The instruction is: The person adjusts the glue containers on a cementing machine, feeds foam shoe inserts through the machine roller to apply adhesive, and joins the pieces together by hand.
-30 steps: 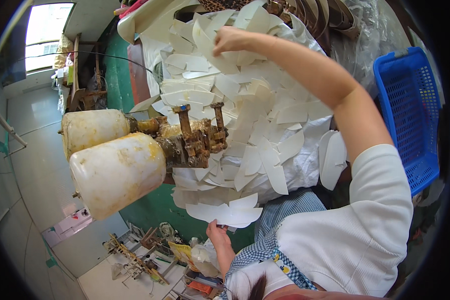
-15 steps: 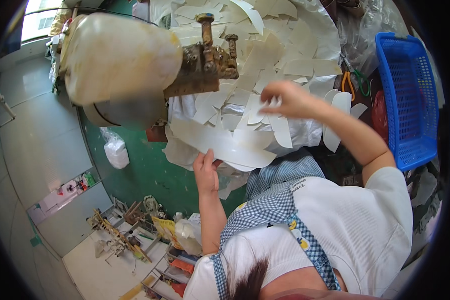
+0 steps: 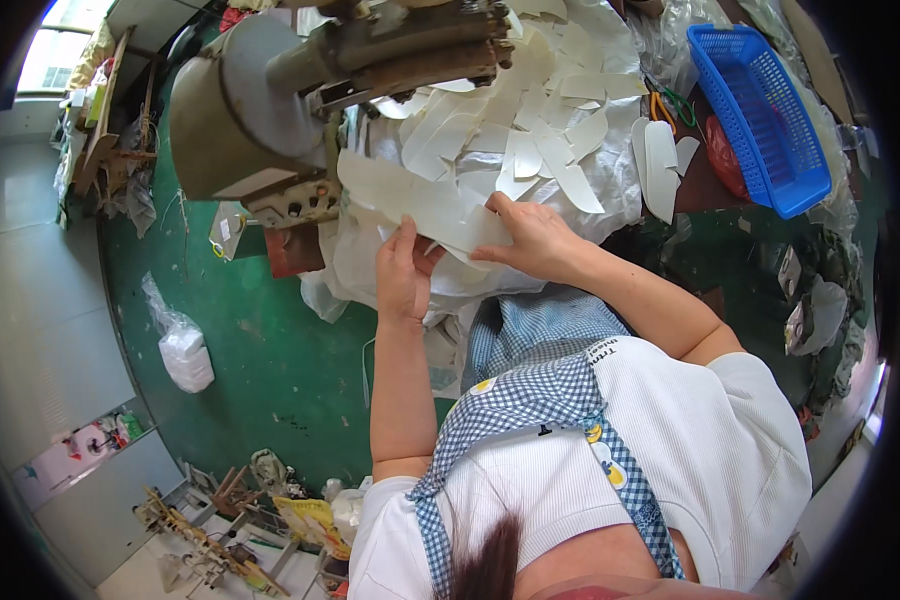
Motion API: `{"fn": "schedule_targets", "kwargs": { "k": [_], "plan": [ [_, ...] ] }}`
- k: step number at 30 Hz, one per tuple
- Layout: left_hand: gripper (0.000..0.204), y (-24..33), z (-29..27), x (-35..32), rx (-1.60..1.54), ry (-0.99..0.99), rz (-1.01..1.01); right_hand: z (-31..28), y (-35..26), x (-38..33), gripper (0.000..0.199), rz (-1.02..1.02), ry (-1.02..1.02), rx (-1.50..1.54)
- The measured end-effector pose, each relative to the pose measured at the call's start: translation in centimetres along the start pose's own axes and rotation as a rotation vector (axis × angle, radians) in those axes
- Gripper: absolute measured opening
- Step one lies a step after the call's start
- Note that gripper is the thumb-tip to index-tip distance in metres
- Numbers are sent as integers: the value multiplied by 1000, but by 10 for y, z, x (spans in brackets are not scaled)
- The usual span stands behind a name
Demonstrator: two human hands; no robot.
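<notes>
A long white cut piece [image 3: 395,190] of smooth sheet material lies across in front of me, with its left end close under the machine head. My left hand [image 3: 405,275] pinches its near edge, fingers underneath and thumb on top. At the right end my right hand [image 3: 535,238] is closed on the sheet, thumb and fingers gripping it. More white layers show beneath this piece; whether they are joined to it I cannot tell. Beyond my hands is a heap of similar curved white pieces [image 3: 580,135], lying loosely over one another on white cloth.
A worn industrial machine head [image 3: 260,110], seemingly a sewing machine, juts in at upper left. On the right are a blue plastic basket [image 3: 770,185], orange-handled scissors [image 3: 660,112] and a stack of white pieces [image 3: 659,170]. A white plastic bag [image 3: 185,360] lies on the green floor [image 3: 260,370].
My right hand has come down from above the heap to grip the right end of the piece. My left hand keeps its hold. The view has shifted, showing more of the machine.
</notes>
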State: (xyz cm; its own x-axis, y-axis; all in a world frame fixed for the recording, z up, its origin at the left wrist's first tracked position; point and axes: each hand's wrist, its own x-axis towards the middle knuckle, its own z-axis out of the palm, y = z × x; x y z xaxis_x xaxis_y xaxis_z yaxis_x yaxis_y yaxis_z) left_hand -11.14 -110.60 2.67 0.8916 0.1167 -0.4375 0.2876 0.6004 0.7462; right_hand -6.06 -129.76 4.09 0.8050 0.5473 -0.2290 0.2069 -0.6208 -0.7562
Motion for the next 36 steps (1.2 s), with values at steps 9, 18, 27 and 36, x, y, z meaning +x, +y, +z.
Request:
{"fn": "schedule_targets", "kwargs": {
  "k": [9, 18, 27, 36],
  "plan": [
    [32, -22, -93, -84, 193, -167, 53, 101, -51, -9, 20, 297, -115, 935],
    [24, -16, -107, -94, 605, -81, 434, 74, -76, -45, 25, 210, -103, 857],
    [31, -4, -152, -107, 616, 211, 562, 22, -86, -57, 20, 31, 473, 959],
    [30, 25, -102, -152, 356, 90, 400, 20, -72, 9, 18, 175, 685, 1092]
  ]
}}
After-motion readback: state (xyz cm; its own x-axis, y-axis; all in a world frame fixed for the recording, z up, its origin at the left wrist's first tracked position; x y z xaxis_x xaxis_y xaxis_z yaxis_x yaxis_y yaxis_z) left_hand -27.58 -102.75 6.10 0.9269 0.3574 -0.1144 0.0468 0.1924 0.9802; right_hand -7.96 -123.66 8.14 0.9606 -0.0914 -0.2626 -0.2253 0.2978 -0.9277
